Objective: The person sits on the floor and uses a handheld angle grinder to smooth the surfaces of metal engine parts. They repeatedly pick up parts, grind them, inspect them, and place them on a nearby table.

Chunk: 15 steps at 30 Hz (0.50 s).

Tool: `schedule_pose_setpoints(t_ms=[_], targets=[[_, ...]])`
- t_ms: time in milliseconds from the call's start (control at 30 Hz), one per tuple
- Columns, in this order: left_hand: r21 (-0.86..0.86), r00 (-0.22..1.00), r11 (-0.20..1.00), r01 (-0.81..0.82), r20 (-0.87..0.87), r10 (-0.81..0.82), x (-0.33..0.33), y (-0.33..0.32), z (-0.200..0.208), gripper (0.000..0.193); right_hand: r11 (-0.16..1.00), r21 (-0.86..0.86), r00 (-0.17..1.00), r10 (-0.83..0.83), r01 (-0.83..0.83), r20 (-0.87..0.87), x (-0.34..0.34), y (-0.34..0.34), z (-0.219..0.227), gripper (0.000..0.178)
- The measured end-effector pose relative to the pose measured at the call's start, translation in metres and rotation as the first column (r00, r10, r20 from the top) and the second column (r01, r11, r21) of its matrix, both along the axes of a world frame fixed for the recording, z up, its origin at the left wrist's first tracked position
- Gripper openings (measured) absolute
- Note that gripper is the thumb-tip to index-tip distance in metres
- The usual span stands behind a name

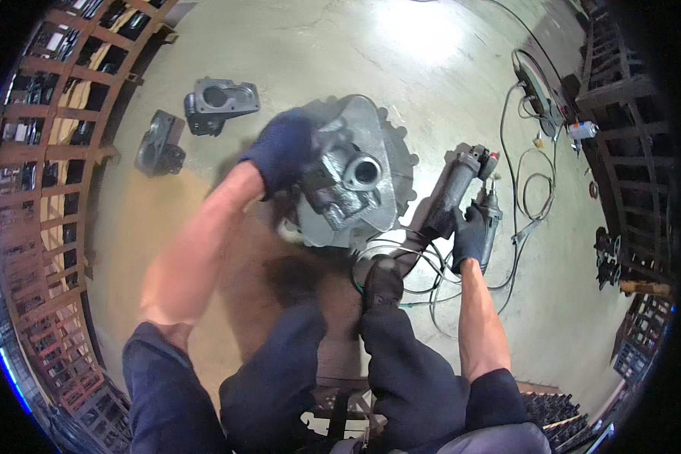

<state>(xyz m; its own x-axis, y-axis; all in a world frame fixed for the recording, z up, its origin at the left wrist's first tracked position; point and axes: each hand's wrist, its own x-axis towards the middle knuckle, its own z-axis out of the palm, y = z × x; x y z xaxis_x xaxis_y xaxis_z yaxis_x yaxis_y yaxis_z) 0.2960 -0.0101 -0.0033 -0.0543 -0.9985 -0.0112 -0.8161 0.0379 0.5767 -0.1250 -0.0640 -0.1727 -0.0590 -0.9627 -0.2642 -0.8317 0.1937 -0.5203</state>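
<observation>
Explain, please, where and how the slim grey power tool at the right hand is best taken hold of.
Probably best around the straight body of the slim grey power tool, from the near side, where the right hand is. Its narrow tip points toward the far side, and the long body seems suited to a full wrap grip.

You are looking steeply down from the left fisheye camera on your head, the picture upright, facing the floor [303, 45] before you. It sits near enough that your forearms [197, 253] and legs [408, 363] loom from the lower edge, your left hand [286, 150] and right hand [471, 233] flanking the middle. Its wide lens bends the left rack [34, 155] and right rack [613, 94] toward the dark rim.
</observation>
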Motion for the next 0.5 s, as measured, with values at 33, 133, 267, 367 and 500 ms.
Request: schedule_pose_setpoints(t_ms=[33, 133, 267, 367, 500], targets=[[0.028, 0.998, 0.999, -0.019, -0.060, 0.020, 0.003, -0.001, -0.009, 0.018, 0.997, 0.070, 0.999, -0.040, 0.038, 0.030, 0.013, -0.004, 0.013, 0.067], [0.167, 0.997, 0.985, -0.038, -0.058, 0.049, 0.013, -0.016, -0.015, 0.020, 1.000, -0.029, 1.000, 0.013, -0.013, 0.001, 0.023, -0.023, 0.001, 0.060], [-0.078, 0.944, 0.969, 0.236, 0.255, -0.209, 0.014, -0.016, 0.011, 0.022, 0.990, 0.142, 0.986, 0.022, 0.002, -0.168, 0.030, -0.049, -0.009, 0.065], [0.016, 0.978, 0.994, 0.113, -0.179, -0.108, 0.016, -0.018, -0.015, 0.024, 0.991, 0.130, 0.941, 0.017, 0.029, -0.337, 0.038, -0.060, -0.019, 0.065], [0.149, 0.982, 0.989, 0.025, -0.191, 0.004, 0.002, -0.021, 0.007, 0.036, 0.954, 0.241, 0.948, -0.100, 0.177, -0.301, 0.047, -0.073, -0.008, 0.066]])
